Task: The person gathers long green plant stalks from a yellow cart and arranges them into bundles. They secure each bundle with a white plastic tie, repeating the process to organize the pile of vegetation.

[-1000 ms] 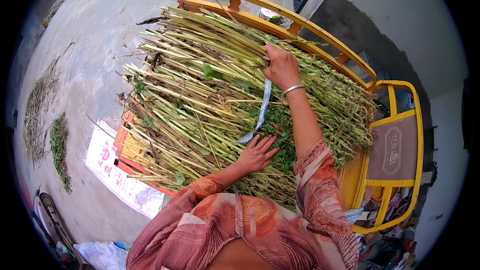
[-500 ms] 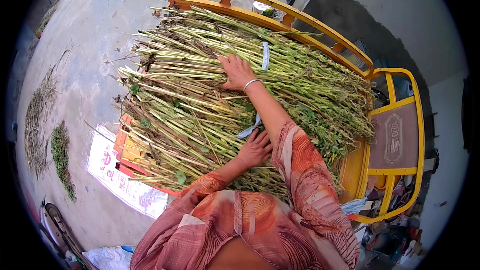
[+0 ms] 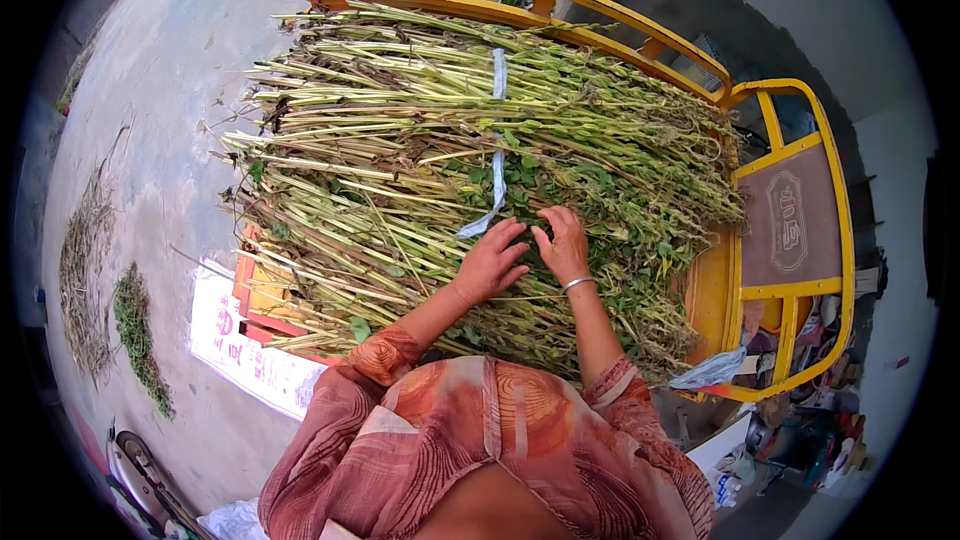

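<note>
A thick heap of cut stalks point(image 3: 340, 140), pale stems to the left and green pods and leaves to the right, fills the yellow cart bed. A light grey-blue cloth strip point(image 3: 499, 178) lies across the stalks, its lower end just up from my left hand. My left hand point(image 3: 490, 265) rests low over the middle of the heap, fingers bent and apart, with nothing visible in it. Close on its right, my right hand point(image 3: 564, 248), a silver bangle on its wrist, holds its thumb away from its curved fingers over the leaves. No gripped thing shows there.
Yellow rails point(image 3: 590, 22) line the cart's far side, and a yellow frame with a brown panel point(image 3: 792, 210) stands at its right end. White printed sacking point(image 3: 245, 350) hangs at the near left. Dry stems and a green plant bunch point(image 3: 140, 335) lie on the concrete.
My right hand has come back from the far stalks toward me, beside my left. My left hand has shifted slightly up and left. More of the cloth strip shows.
</note>
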`<action>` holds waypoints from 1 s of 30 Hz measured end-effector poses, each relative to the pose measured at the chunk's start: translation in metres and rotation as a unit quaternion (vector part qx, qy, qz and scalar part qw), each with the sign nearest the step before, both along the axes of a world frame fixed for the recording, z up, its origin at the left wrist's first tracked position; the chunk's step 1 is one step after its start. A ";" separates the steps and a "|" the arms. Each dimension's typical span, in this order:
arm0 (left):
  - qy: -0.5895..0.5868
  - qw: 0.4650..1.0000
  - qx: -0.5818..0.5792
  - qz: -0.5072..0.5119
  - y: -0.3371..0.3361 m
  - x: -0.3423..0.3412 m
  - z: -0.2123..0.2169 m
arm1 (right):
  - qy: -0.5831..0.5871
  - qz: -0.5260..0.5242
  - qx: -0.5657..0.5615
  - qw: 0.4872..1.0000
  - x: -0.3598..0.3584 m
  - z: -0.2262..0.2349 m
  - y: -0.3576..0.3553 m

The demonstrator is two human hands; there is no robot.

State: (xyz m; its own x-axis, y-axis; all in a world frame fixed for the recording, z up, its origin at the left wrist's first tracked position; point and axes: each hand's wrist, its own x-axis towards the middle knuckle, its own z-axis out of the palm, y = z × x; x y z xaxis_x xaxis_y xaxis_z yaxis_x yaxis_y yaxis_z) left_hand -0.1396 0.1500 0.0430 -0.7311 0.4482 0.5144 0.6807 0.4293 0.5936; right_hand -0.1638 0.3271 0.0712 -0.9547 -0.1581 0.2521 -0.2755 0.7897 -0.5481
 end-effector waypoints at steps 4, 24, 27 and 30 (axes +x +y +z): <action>0.077 0.988 0.071 0.113 -0.019 -0.017 0.064 | 0.004 -0.013 0.119 0.993 0.028 0.003 -0.024; 0.014 0.939 -0.259 0.224 -0.053 -0.173 0.026 | -0.181 0.072 0.061 0.979 -0.018 0.001 -0.045; 0.010 0.939 -0.263 0.221 -0.053 -0.176 0.028 | -0.266 0.063 -0.089 0.958 -0.022 0.002 -0.050; 0.023 0.934 -0.269 0.233 -0.056 -0.175 0.024 | -0.187 0.052 -0.215 0.957 0.002 -0.001 -0.034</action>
